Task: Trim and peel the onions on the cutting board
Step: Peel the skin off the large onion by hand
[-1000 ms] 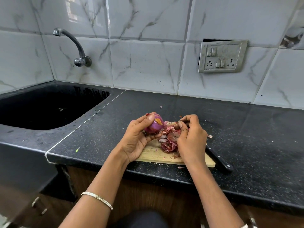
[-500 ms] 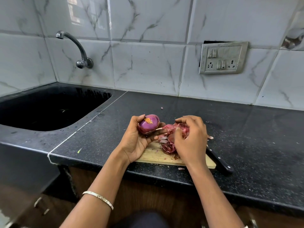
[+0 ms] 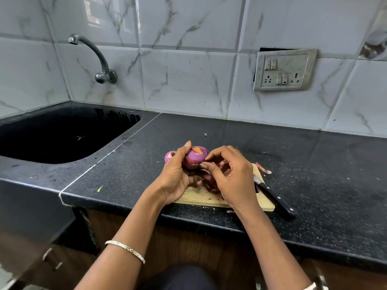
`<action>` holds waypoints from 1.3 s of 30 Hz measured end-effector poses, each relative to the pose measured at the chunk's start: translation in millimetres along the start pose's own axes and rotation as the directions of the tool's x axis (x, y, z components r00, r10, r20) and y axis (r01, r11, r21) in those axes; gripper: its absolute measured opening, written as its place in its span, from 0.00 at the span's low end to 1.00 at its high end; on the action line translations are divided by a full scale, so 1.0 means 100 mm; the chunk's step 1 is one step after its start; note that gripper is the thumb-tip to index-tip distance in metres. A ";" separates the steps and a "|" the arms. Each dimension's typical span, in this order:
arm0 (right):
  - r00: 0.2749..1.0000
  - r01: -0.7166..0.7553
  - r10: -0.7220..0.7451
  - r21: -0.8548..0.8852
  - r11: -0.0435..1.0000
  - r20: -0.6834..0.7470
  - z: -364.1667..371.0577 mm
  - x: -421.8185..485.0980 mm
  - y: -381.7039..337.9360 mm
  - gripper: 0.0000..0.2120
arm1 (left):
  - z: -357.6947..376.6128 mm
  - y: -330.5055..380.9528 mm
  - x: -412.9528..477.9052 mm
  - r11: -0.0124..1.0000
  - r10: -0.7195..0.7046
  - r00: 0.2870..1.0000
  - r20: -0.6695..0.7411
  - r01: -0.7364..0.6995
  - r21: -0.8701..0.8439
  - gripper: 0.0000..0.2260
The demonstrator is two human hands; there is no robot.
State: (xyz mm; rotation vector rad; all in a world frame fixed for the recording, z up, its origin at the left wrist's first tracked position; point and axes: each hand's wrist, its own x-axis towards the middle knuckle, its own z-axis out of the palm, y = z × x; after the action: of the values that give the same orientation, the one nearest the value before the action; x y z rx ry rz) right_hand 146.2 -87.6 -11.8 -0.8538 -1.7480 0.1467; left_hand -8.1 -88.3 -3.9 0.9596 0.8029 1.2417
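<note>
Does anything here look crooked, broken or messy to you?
Yes. The switch plate on the wall hangs askew, with a dark gap in the tile above it. Bits of onion skin lie scattered on the black counter beside the cutting board, and the knife lies half off the board's edge.

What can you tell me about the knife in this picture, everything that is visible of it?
The knife has a black handle with small pale rivets and a short metal-looking blade. It lies flat and slanted along the right edge of the wooden cutting board, handle toward the front edge of the black counter. The blade tip is hidden behind the right hand, and no hand holds the knife.
</note>
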 end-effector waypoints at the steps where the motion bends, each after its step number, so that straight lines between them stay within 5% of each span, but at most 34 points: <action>1: 1.000 0.016 -0.016 -0.023 1.000 0.010 0.01 0.00 0.00 0.06 | -0.01 -0.01 0.00 1.000 -0.002 1.000 0.013 0.002 0.010 0.26; 7: 0.998 0.030 -0.026 -0.077 0.997 0.057 0.03 -0.02 0.01 0.05 | -0.02 -0.02 0.02 1.000 0.002 1.000 0.012 -0.002 0.001 0.28; 15: 0.991 -0.112 0.102 -0.114 0.987 -0.090 -0.03 -0.03 0.03 0.10 | -0.05 0.01 0.03 0.992 -0.020 0.999 -0.046 0.014 -0.122 0.28; 18: 0.994 -0.084 0.077 -0.100 0.991 -0.079 -0.04 -0.02 -0.01 0.13 | -0.05 0.01 0.04 0.994 -0.026 0.999 -0.046 0.021 -0.106 0.26; 23: 1.000 -0.018 0.018 -0.004 1.000 0.018 0.00 -0.03 -0.05 0.03 | -0.03 0.03 0.01 0.993 -0.011 1.000 -0.016 0.009 -0.116 0.21; 31: 1.000 0.013 -0.013 0.000 1.000 0.016 -0.01 -0.03 -0.06 0.08 | -0.02 0.01 0.00 0.986 0.058 0.998 0.021 -0.054 -0.156 0.16; 39: 1.000 0.029 -0.029 0.038 0.999 -0.005 -0.02 -0.02 -0.02 0.05 | 0.00 0.02 -0.02 0.987 0.122 0.993 0.010 -0.120 -0.107 0.22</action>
State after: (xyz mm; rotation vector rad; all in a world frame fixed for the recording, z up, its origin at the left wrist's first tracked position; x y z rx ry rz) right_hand 147.2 -91.1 -11.1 -0.8002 -1.7472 0.1578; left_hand -8.9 -89.9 -1.5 0.9422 0.6667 1.3657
